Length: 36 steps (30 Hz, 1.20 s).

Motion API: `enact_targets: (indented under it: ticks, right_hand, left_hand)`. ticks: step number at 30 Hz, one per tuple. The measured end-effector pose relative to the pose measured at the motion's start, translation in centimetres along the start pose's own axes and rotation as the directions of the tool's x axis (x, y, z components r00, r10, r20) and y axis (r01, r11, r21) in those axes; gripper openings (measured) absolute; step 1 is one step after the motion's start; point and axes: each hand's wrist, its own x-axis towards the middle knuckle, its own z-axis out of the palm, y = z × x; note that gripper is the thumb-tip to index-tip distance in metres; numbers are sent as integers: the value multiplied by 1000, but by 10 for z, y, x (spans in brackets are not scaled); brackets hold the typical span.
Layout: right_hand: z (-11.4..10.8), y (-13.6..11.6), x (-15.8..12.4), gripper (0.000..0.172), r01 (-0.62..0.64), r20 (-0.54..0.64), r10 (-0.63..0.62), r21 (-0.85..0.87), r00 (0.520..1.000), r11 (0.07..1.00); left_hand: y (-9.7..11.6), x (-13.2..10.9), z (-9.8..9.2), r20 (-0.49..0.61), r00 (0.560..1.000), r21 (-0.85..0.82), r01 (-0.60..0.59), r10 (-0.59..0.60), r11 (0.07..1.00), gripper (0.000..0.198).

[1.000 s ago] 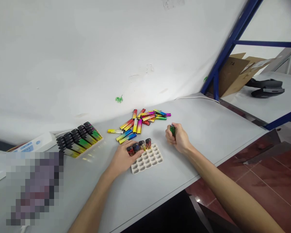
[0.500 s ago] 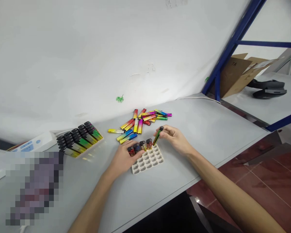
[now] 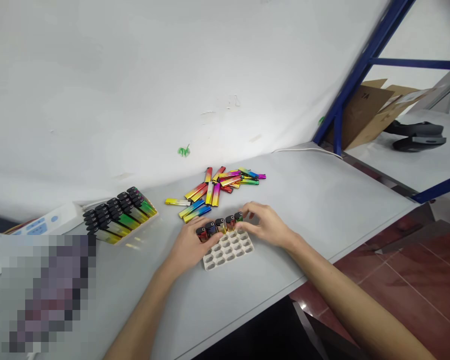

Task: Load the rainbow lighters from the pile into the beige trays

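Seating the green lighter [image 3: 239, 217] looks like the step in hand: it stands at the right end of the tray's [image 3: 228, 254] back row, between thumb and forefinger of the right fingers [image 3: 250, 228] — part open, and whether they grip it I cannot tell. The left fingers [image 3: 212, 241] curl around the row's left end. The next move calls for freeing the right fingers without tipping it. Five lighters [image 3: 230, 223] fill that row; roughly sixteen overlap in a pile [image 3: 216, 194] beyond the fingers.
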Motion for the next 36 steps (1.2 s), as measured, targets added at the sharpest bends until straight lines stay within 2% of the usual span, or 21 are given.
enact_targets:
  ticks: [3,5,7,9,12,15,17,19,22,23,25,27,29,32,36]
  right_hand:
    - [-1,3,1,30,-15,-34,16,20,999,1000]
    - [-3,11,6,35,-116,-174,110,-29,979,993]
    - [-8,24,17,36,-270,-373,188,-181,909,946]
    - [-15,41,31,46,-377,-512,155,-362,845,853]
    - [-27,64,51,49,-456,-569,141,-461,810,761]
    - [-34,78,60,36,-452,-547,150,-472,823,757]
    - [-35,81,60,28,-426,-556,134,-439,821,791]
    - [-36,79,58,22,-380,-593,122,-331,796,864]
    - [-38,70,53,24,-220,-634,214,70,743,973]
    - [-39,66,52,26,-155,-620,276,243,735,958]
    - [-38,55,51,32,-77,-536,409,536,738,841]
    - [-35,44,50,38,-74,-423,498,701,757,709]
    - [-30,34,49,39,-101,-315,523,777,792,621]
    - [-22,23,47,34,-151,-173,489,818,855,554]
    - [-18,18,44,33,-213,-60,470,836,881,506]
  left_hand:
    - [0,0,1,-30,999,22,10,-10,1000,34]
    - [-1,0,1,-45,999,29,-1,3,1000,33]
    - [-3,0,2,-52,999,31,-9,10,999,33]
    - [-4,-1,2,-55,998,36,-9,11,999,33]
    - [-4,-2,1,-54,998,45,-16,18,999,34]
    - [-2,-3,0,-43,999,41,-27,29,999,33]
    - [-1,-3,-1,-39,999,35,-30,31,999,32]
    - [-1,-4,-1,-43,999,31,-29,30,999,31]
    - [-4,-3,0,-47,999,30,-26,27,999,30]
    - [-4,-3,1,-44,999,30,-23,24,999,30]
    - [-6,-2,1,-25,1000,28,-16,17,999,31]
    - [-6,-2,2,-12,1000,23,-10,10,1000,31]
    - [-6,-2,2,-18,1000,21,-2,3,1000,31]
    - [-5,-2,1,-29,1000,21,12,-11,1000,33]
    - [-3,-2,0,-23,1000,19,6,-6,1000,33]
